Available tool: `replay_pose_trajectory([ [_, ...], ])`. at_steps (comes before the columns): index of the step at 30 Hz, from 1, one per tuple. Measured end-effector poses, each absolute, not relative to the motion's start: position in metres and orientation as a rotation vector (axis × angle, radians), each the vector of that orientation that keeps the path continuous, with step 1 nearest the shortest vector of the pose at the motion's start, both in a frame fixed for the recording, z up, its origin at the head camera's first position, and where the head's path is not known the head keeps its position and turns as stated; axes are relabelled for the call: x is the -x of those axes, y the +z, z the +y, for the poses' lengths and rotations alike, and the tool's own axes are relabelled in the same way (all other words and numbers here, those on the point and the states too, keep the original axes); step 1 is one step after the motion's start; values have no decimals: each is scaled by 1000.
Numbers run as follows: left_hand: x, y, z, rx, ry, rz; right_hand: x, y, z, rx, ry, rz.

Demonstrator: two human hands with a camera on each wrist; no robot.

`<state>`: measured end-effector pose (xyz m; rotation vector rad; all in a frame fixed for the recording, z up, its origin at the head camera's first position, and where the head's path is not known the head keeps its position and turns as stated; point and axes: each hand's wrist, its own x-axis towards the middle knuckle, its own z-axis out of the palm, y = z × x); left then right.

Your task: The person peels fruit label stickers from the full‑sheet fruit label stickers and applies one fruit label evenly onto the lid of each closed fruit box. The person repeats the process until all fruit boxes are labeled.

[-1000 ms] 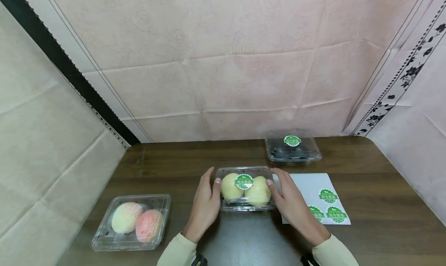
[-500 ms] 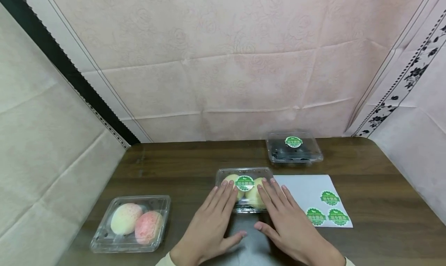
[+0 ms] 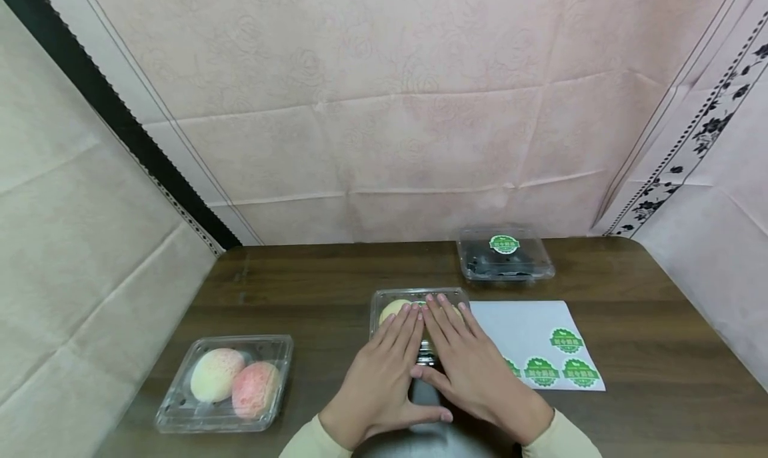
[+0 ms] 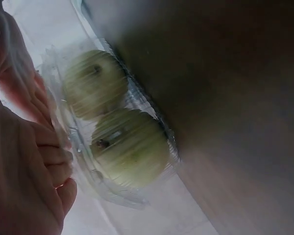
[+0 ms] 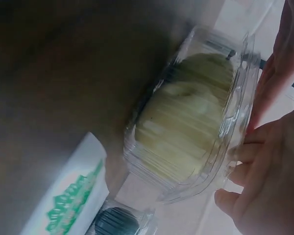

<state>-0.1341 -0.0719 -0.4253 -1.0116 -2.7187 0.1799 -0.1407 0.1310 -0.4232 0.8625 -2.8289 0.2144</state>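
Note:
A clear plastic clamshell box (image 3: 387, 297) sits on the table in front of me. Two pale yellow-green fruits (image 4: 130, 149) with short stems lie inside it, seen through the side in both wrist views. My left hand (image 3: 384, 375) lies flat with straight fingertips on the lid. Beside it, my right hand (image 3: 471, 371) also rests its straight fingers on the lid, the two sets of fingertips meeting near the middle. They cover most of the green round label there. In the right wrist view, the box (image 5: 230, 127) shows its ribbed side under the fingers.
Right of the box lies a white sheet (image 3: 522, 321) with several green stickers (image 3: 566, 340). Another labelled clear box (image 3: 504, 261) with dark contents stands at the table's back edge. At left, a clear box (image 3: 207, 425) holds one cream and one pink round fruit.
Both hands have left the sides of the box, come over its lid and slid inward until their fingers meet over the label. The box has stayed in place.

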Motion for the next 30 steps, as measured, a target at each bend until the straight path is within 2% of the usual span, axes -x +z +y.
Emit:
replay_pose_trajectory([
  [8, 155, -427, -63, 879, 152, -2774, 164, -417, 122, -826, 236, -2910],
  [16, 168, -418, -58, 684, 79, -2919, 178, -408, 123, -650, 382, -3074],
  [23, 172, -417, -68, 431, -282, -3010, 184, -413, 138, -410, 511, -3067],
  [30, 167, -419, -79, 209, -735, -2975, 177, -417, 152, -306, 641, -2960],
])
